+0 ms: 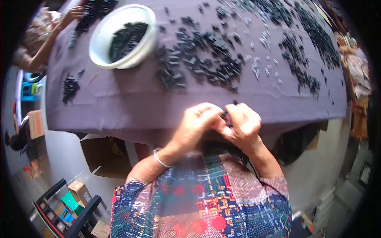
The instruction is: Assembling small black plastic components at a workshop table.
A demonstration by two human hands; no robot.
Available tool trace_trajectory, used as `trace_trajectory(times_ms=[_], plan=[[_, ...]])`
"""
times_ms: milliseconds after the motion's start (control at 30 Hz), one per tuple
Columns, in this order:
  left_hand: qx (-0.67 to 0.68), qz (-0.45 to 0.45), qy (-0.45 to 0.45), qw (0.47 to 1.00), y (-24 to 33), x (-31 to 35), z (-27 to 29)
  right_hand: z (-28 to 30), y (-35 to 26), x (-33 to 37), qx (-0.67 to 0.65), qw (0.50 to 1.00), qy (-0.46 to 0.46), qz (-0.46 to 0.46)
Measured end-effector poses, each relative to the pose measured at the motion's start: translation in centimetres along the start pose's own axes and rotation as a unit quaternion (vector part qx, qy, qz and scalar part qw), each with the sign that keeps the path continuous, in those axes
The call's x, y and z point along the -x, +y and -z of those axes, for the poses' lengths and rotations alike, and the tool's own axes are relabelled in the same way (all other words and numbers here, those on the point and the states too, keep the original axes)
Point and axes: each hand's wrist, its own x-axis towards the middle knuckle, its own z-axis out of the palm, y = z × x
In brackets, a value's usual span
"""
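My left hand [197, 122] and my right hand [245, 123] meet at the near edge of the table, fingers closed in a pinch. Between the fingertips is a small black part [225, 116], mostly hidden, so its exact kind does not show. Another bit of black [235, 102] pokes up beside my right forefinger. Beyond my hands, a loose heap of small black blocky plastic parts [202, 63] covers the cloth. Small clear parts [256, 67] lie scattered to its right. A white bowl [97, 47], holding many black pieces [127, 39], stands to the left.
A purple-grey cloth [131, 95] covers the table. More black parts [301, 67] spread along the right, with a small pile [70, 88] at the left. Another person's hand [73, 15] is at the far left. An open cardboard box [105, 154] sits under the front edge.
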Motion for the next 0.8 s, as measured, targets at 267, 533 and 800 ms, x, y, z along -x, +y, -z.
trace_trajectory(times_ms=[267,533,800], plan=[[0.022,-0.049,-0.062,0.997,-1.5,0.0,0.5,0.4,-0.1,0.6,0.005,0.999,-0.038,0.010],[-0.349,-0.401,0.213,0.819,5.3,2.9,1.0,2.7,1.3,1.8,-0.003,0.999,0.010,-0.033],[-0.656,-0.500,0.442,0.354,14.4,0.7,7.6,2.5,3.3,0.4,0.019,0.996,0.085,-0.035]])
